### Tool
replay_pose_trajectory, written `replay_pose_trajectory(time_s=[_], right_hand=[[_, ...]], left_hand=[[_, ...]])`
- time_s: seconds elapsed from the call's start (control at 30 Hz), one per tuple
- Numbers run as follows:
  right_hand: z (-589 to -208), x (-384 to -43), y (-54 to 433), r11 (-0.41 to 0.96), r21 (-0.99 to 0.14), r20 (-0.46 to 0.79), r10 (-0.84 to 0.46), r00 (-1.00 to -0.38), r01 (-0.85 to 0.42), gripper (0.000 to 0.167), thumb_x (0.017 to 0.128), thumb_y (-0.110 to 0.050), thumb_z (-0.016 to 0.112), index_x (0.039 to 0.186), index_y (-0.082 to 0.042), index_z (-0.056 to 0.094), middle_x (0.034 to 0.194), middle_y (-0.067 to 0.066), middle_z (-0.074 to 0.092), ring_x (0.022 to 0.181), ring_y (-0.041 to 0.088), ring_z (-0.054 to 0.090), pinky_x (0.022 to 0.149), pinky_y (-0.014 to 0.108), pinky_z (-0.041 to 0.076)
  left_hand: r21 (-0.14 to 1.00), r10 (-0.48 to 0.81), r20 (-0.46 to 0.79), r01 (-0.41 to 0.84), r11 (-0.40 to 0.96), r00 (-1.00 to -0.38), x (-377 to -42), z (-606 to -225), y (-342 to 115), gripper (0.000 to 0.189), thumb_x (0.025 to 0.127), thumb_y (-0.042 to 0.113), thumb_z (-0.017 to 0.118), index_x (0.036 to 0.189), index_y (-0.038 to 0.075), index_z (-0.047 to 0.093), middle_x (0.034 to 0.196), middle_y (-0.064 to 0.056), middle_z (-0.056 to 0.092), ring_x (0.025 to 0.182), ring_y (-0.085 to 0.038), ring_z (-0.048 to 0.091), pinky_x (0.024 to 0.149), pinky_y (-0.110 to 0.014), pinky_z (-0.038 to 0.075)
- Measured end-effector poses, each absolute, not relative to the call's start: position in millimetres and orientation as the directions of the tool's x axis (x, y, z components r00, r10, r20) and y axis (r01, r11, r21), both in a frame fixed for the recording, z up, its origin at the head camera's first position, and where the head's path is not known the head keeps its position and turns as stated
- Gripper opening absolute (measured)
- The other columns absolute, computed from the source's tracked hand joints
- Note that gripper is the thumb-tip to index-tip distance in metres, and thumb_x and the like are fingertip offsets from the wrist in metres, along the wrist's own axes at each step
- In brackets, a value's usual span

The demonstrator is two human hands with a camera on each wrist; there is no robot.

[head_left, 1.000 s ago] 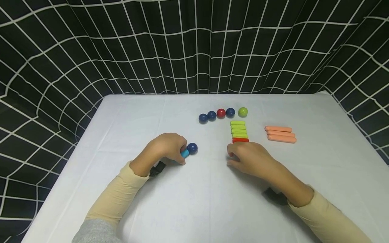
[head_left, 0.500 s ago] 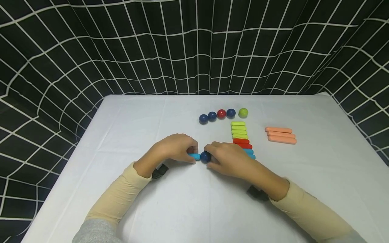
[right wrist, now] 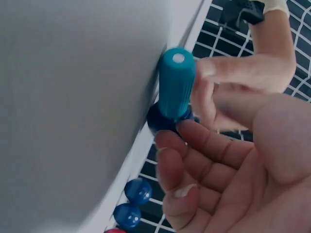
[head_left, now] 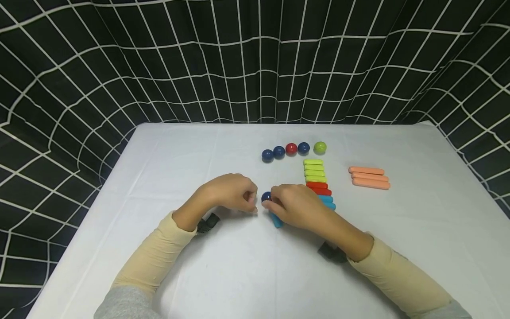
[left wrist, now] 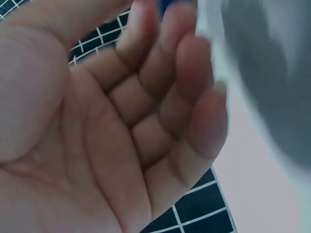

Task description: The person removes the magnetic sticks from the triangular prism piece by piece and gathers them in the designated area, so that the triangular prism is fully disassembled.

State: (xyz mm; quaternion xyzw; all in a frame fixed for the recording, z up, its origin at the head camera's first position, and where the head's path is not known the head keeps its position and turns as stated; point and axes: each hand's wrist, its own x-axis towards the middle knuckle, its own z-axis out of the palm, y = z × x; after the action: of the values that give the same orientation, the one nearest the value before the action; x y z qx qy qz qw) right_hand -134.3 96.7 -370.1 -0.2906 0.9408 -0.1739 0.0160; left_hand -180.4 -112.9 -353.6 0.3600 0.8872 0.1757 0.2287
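Observation:
My right hand pinches a dark blue ball between thumb and fingers at the middle of the table. Joined to that ball is a short light-blue stick, which points toward the near side in the head view. In the right wrist view the ridged stick shows a pale spot on its free end, and the fingertips lie against the ball. To the left, my left hand holds nothing; its fingers are loosely curled, close to the ball.
Past the hands lies a row of blue balls, a red ball and a green ball. Green sticks, red sticks and blue sticks lie beside the right hand. Long orange sticks rest farther right.
The right hand has come left from the coloured sticks and taken hold of the ball. The left hand has let go of the light-blue stick, which has swung round toward the near side.

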Motion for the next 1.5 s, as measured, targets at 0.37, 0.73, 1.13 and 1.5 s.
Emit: replay_pose_trajectory(time_s=[0.37, 0.73, 1.13, 1.5], right_hand=[[-368.9, -129.2, 93.4, 0.774, -0.293, -0.028, -0.593, -0.805, -0.561, 0.02, 0.083, -0.021, 0.083, 0.091, -0.009, 0.07, 0.068, -0.007, 0.056, 0.064, 0.013, 0.053, 0.062, 0.027, 0.046], [-368.1, -131.1, 94.0, 0.778, -0.325, -0.021, -0.574, -0.818, -0.538, 0.015, 0.084, -0.019, 0.082, 0.089, -0.009, 0.072, 0.068, -0.007, 0.058, 0.065, 0.013, 0.054, 0.061, 0.027, 0.046], [-368.3, -132.7, 96.5, 0.767, -0.282, 0.001, -0.601, -0.799, -0.577, 0.016, 0.083, -0.02, 0.083, 0.08, -0.01, 0.071, 0.06, -0.009, 0.051, 0.059, 0.012, 0.05, 0.056, 0.026, 0.042], [-369.3, -131.5, 98.3, 0.766, -0.243, 0.011, -0.611, -0.791, -0.595, 0.019, 0.083, -0.023, 0.084, 0.082, -0.01, 0.071, 0.06, -0.008, 0.051, 0.059, 0.012, 0.05, 0.056, 0.025, 0.043]], left_hand=[[0.48, 0.728, -0.194, 0.584, 0.655, -0.658, -179.5, -355.5, -109.8, 0.034, 0.083, 0.028, 0.083, 0.111, 0.016, 0.067, 0.102, 0.0, 0.066, 0.097, -0.018, 0.06, 0.087, -0.035, 0.047], [0.508, 0.759, -0.161, 0.606, 0.612, -0.631, -181.3, -361.5, -106.6, 0.025, 0.082, 0.029, 0.083, 0.099, 0.017, 0.07, 0.093, 0.008, 0.068, 0.091, -0.011, 0.062, 0.084, -0.032, 0.048], [0.537, 0.764, -0.147, 0.598, 0.595, -0.629, -181.3, -363.0, -105.6, 0.024, 0.081, 0.026, 0.085, 0.095, 0.014, 0.069, 0.091, 0.006, 0.068, 0.086, -0.01, 0.063, 0.079, -0.028, 0.049], [0.576, 0.768, -0.149, 0.577, 0.579, -0.622, -183.2, -363.5, -105.2, 0.023, 0.081, 0.023, 0.085, 0.093, 0.013, 0.068, 0.086, 0.006, 0.068, 0.08, -0.008, 0.062, 0.075, -0.027, 0.049]])
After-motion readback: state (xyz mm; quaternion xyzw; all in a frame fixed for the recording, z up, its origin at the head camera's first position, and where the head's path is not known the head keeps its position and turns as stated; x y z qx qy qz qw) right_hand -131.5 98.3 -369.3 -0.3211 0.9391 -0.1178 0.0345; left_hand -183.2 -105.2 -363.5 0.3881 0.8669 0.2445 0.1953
